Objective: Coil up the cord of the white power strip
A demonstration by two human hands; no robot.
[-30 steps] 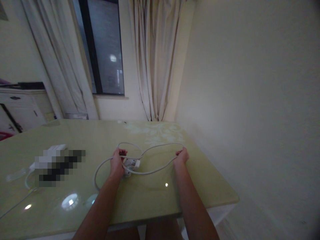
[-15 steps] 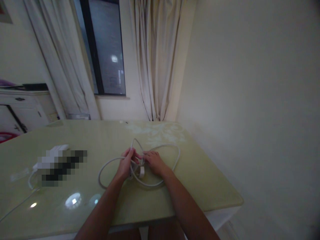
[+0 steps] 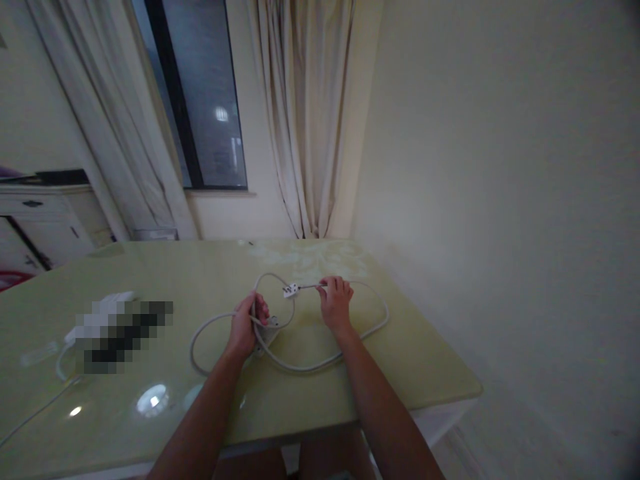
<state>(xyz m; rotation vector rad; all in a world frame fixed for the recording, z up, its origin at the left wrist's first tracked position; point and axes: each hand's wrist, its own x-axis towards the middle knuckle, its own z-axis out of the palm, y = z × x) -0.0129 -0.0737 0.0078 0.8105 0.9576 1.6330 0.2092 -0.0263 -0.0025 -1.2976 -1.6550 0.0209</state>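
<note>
A white cable [image 3: 300, 369] lies in wide loose loops on the pale green table. Its white plug [image 3: 291, 291] is up off the loops, with its dark pins facing left. My right hand [image 3: 336, 303] pinches the cable just right of the plug. At the left, my left hand [image 3: 245, 327] has its fingers curled around strands of the same cable. Under and beside that hand sits a white power strip [image 3: 267, 339], partly hidden by the fingers and the cable.
On the left of the table [image 3: 395, 373] lie a white object [image 3: 125, 297] and a dark one, both blurred out, with a thin cord [image 3: 40, 413] running to the front left. Curtains [image 3: 310, 120] and a window stand behind; a wall rises at the right.
My right hand has moved right and away from my left hand, drawing the plug out from the middle of the loops. The right-hand loop has widened.
</note>
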